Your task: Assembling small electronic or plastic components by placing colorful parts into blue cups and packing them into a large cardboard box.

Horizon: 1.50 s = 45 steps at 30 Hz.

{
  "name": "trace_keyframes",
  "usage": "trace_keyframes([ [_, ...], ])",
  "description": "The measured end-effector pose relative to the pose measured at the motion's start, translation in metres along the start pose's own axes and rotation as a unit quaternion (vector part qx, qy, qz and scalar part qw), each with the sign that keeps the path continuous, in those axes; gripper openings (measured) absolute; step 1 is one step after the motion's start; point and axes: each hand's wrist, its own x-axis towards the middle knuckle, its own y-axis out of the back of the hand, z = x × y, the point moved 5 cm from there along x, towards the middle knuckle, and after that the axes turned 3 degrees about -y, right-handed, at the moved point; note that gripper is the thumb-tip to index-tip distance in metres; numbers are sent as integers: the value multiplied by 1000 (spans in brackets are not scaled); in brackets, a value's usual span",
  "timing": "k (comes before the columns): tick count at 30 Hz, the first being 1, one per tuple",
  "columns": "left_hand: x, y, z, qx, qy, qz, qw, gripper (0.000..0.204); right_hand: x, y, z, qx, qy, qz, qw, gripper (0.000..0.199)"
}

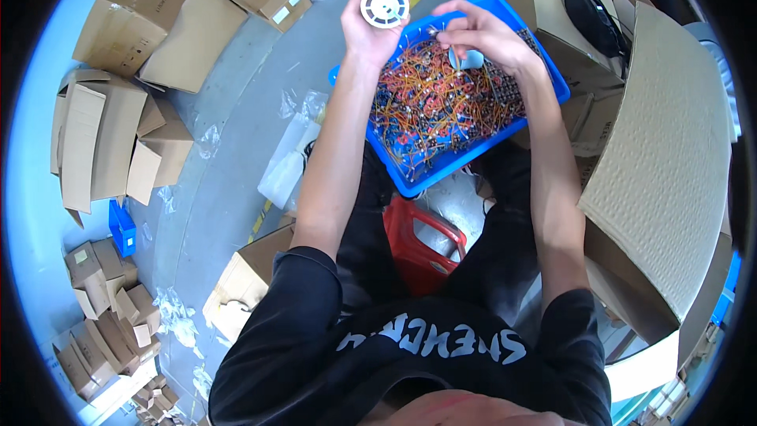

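A round cream-white disc with a ring of dark slots is held up in my left hand, its flat face turned up. Over the far part of a blue plastic bin, my right hand has its fingers curled together. Something small seems to be at its fingertips, too small to name. Just under that hand shows a pale blue piece; I cannot tell whether the hand holds it. Many small parts with orange-brown wires fill the bin, which sits in front of my knees.
A red plastic stool stands between my legs. Close on the right is a large open carton, with a black pouch on a carton beyond. More cartons line the left side. Clear plastic scraps lie on the grey floor.
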Motion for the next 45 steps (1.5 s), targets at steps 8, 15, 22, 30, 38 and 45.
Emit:
trace_keyframes([
  [8,-6,-14,-6,39,-64,93,993,37,-35,-23,-78,89,251,237,934,37],
  [15,-2,-22,-9,47,-88,59,993,38,-14,-17,-48,144,179,257,939,22],
  [22,-8,-48,-30,57,7,-29,998,39,-1,-11,-22,289,133,173,932,18],
  [30,-14,-44,-21,205,14,37,978,43,-21,22,-33,358,206,240,878,19],
  [38,-3,2,-15,97,-3,127,987,37,-25,19,-33,247,219,262,907,22],
  [45,-6,-7,-14,101,-41,112,988,38,-4,-29,-46,46,241,235,941,21],
])
